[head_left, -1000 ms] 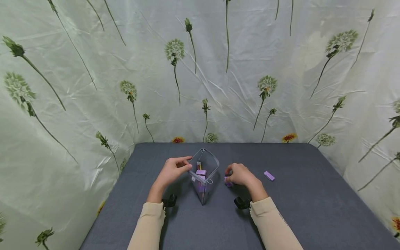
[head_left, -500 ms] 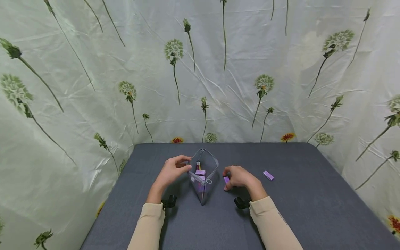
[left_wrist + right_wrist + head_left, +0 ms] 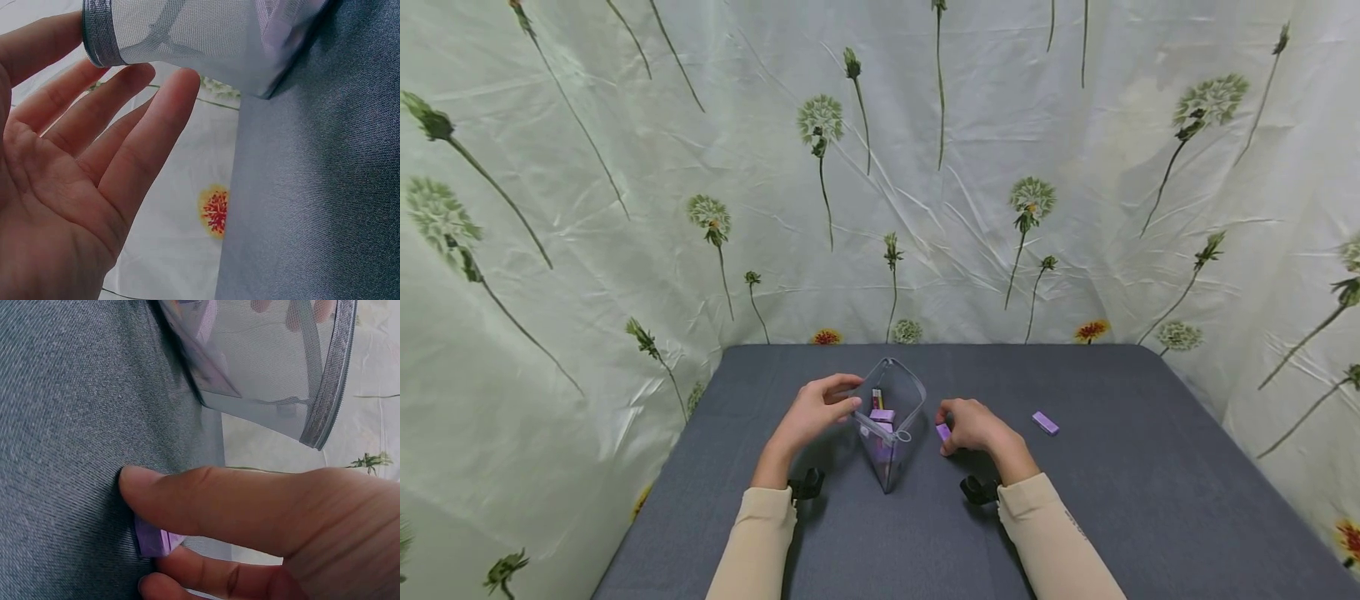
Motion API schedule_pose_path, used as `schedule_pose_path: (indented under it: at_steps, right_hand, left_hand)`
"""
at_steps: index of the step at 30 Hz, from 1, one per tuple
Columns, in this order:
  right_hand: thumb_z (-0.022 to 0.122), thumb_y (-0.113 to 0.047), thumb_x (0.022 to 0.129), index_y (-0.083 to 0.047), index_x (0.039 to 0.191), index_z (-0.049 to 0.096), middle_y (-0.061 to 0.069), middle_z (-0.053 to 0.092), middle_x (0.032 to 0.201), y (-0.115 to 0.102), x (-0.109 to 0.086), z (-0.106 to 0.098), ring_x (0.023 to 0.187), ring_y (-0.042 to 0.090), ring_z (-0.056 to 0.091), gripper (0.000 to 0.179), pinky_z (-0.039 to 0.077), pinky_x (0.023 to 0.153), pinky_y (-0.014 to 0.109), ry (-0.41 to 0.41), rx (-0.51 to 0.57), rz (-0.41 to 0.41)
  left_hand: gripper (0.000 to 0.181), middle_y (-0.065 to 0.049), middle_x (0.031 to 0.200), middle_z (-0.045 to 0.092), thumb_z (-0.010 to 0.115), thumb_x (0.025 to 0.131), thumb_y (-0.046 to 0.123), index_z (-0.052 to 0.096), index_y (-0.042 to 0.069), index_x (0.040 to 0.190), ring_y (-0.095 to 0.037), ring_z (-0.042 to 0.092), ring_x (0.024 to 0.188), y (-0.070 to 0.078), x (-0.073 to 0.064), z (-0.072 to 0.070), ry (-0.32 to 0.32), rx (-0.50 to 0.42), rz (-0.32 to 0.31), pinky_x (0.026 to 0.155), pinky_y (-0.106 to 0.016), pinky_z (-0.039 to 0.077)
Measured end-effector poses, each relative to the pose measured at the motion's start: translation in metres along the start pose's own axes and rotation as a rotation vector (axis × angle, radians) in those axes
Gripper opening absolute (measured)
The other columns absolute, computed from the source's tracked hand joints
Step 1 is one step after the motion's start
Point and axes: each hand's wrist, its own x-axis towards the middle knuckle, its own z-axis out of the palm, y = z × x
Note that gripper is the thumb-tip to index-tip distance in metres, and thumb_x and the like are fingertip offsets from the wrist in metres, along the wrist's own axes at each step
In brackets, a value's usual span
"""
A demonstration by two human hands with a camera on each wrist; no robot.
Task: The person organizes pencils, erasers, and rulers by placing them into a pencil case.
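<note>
An unzipped grey mesh pouch (image 3: pixel 880 467) stands at the table's middle, its mouth spread. Small purple boxes (image 3: pixel 882 415) and a red-and-yellow item (image 3: pixel 877 397) lie inside. My left hand (image 3: pixel 811 414) is at the pouch's left rim, fingers loosely extended; in the left wrist view its fingers are spread beside the zip edge. To the pouch's right, my right hand (image 3: pixel 976 425) pinches another small purple box (image 3: pixel 152 539) between thumb and fingers, low at the table. Its thumb covers part of that box in the right wrist view.
One more purple box (image 3: pixel 1045 423) lies on the dark grey table (image 3: pixel 1112 500), right of my right hand. A pale curtain (image 3: pixel 970 275) printed with dandelions hangs behind the table and along its sides. A zip pull ring (image 3: pixel 903 436) hangs at the pouch's front corner.
My right fingers have shifted on the purple box, the thumb now lower and more of the box showing between thumb and finger. The left hand and pouch stay nearly still.
</note>
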Motion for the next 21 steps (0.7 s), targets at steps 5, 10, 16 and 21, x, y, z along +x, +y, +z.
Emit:
schedule_pose_path:
  at_steps: [5, 10, 16, 21]
  right_hand:
    - [0.093, -0.011, 0.070, -0.014, 0.096, 0.065, 0.002, 0.058, 0.077, -0.001, -0.001, -0.001, 0.057, 0.016, 0.057, 0.038, 0.045, 0.052, 0.031, 0.009, 0.031, -0.001]
    - [0.089, -0.003, 0.071, -0.014, 0.097, 0.067, 0.003, 0.059, 0.080, -0.001, -0.001, -0.003, 0.054, 0.016, 0.059, 0.036, 0.047, 0.049, 0.031, 0.000, 0.068, 0.006]
    - [0.085, 0.000, 0.073, -0.014, 0.100, 0.069, 0.003, 0.060, 0.082, -0.001, 0.002, -0.005, 0.055, 0.017, 0.059, 0.034, 0.047, 0.050, 0.031, -0.002, 0.080, 0.009]
    - [0.079, 0.001, 0.077, -0.016, 0.099, 0.070, 0.000, 0.060, 0.074, 0.000, 0.006, -0.004, 0.056, 0.016, 0.057, 0.030, 0.044, 0.053, 0.032, 0.054, 0.043, -0.007]
  left_hand:
    - [0.046, -0.005, 0.140, 0.059, 0.072, 0.094, 0.030, 0.063, 0.017, 0.137, -0.026, 0.064, 0.117, 0.000, 0.001, -0.003, -0.030, -0.002, 0.003, 0.082, -0.046, 0.058]
    - [0.048, -0.005, 0.142, 0.057, 0.071, 0.095, 0.030, 0.061, 0.017, 0.140, -0.028, 0.062, 0.121, -0.003, 0.004, -0.006, -0.055, -0.009, -0.003, 0.079, -0.041, 0.059]
    - [0.046, -0.015, 0.146, 0.053, 0.068, 0.098, 0.026, 0.059, 0.016, 0.142, -0.034, 0.057, 0.126, -0.004, 0.008, -0.008, -0.092, -0.027, -0.006, 0.078, -0.046, 0.059]
    - [0.046, -0.017, 0.146, 0.052, 0.066, 0.100, 0.022, 0.057, 0.013, 0.144, -0.036, 0.055, 0.128, -0.006, 0.009, -0.011, -0.112, -0.049, -0.017, 0.077, -0.047, 0.060]
